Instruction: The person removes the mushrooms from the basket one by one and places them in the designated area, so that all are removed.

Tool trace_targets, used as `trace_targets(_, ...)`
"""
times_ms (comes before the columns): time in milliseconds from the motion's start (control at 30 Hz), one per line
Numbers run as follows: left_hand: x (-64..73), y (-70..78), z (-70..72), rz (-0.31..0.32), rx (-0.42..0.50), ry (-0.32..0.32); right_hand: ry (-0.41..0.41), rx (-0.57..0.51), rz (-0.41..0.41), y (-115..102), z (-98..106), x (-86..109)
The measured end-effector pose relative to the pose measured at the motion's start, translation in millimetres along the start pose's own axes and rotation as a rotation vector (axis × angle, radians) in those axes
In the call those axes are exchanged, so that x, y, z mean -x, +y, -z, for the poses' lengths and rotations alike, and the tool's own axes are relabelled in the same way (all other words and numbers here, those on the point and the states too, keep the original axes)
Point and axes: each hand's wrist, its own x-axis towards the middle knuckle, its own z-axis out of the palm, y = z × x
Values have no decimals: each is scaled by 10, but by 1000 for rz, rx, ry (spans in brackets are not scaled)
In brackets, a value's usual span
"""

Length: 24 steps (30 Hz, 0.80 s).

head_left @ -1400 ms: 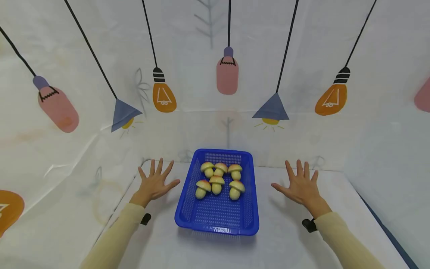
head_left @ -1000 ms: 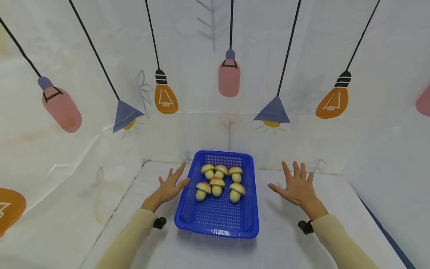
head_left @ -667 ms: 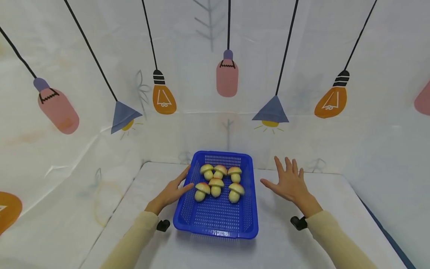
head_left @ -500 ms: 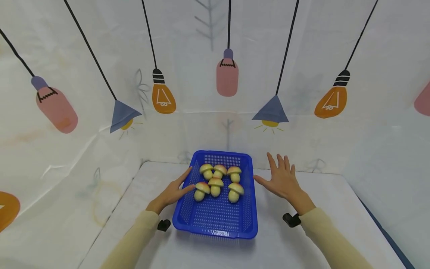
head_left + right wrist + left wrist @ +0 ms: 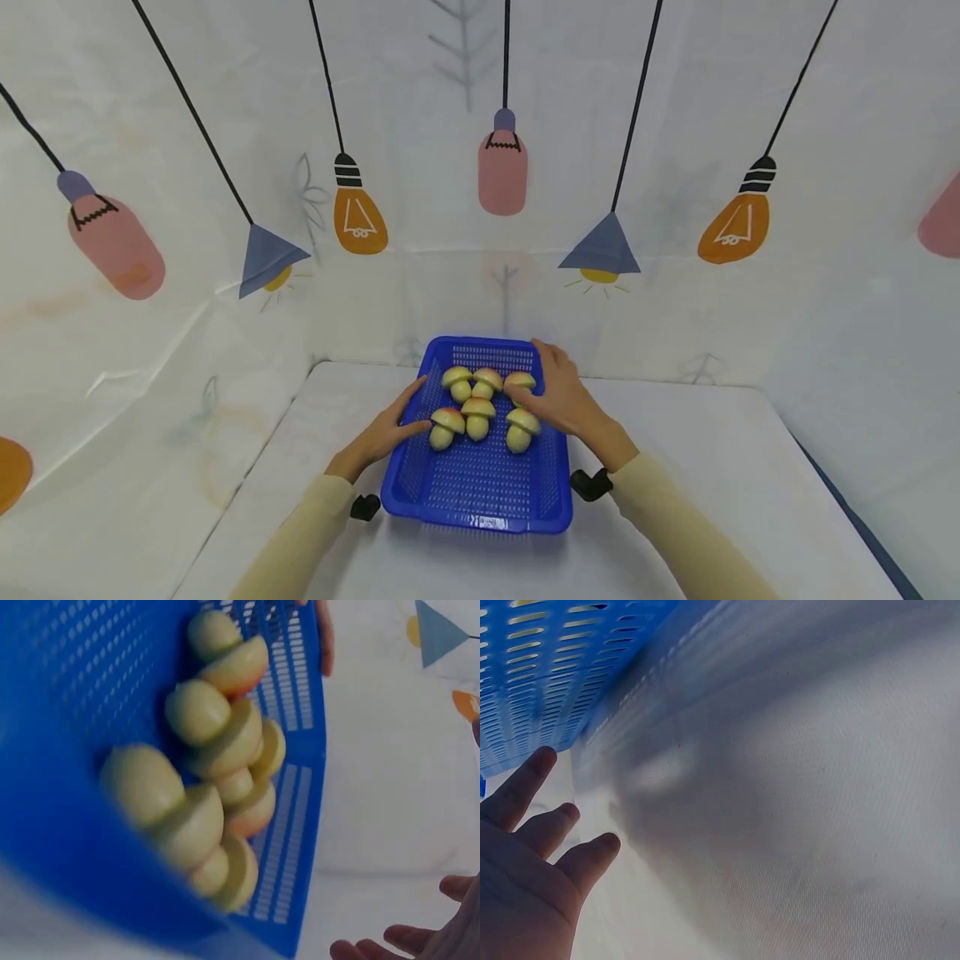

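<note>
A blue perforated plastic basket (image 5: 491,493) holds several toy mushrooms (image 5: 477,418), pale stems under yellow caps tinged red. At its left side is my left hand (image 5: 375,435), thumb by the rim and fingers along the outer side. The left wrist view shows that hand's (image 5: 532,862) fingers loosely extended below the basket wall (image 5: 547,682). My right hand (image 5: 566,404) spreads over the right rim, overlapping the far right mushroom in the head view. Seen from the right wrist, the right hand's (image 5: 454,930) fingers stand apart from the rim, holding nothing, with mushrooms (image 5: 199,712) clustered inside.
A white-covered table (image 5: 697,475) bears the basket near its far edge. Behind it hangs a white cloth (image 5: 435,292) printed with lamps and bulbs. Black wrist cameras sit at the left cuff (image 5: 365,507) and the right cuff (image 5: 591,484).
My left hand has moved right to the basket's left side, where it stays. My right hand has swung left from beside the basket to over its right rim. The mushrooms keep their places.
</note>
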Motion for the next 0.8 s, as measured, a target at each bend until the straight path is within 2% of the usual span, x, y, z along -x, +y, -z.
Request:
trace_targets(133,9,-37,4,3,19,-15,-43,-132,-5,-127,-214,-61)
trace_targets(400,-8,-5,20,-4,11,-21,-80,-292,48,-247,-554,-132)
trace_targets(500,-17,13,35,15,13,-49,-93,-350,56,-276,-659,-135)
trace_targets(633,-5,7,28,15,29,-47,-109,-360,27,-327,-758,-122)
trace_targets(800,6,-21,3,14,52,-8,-145,-355,42,-341,-843,-133)
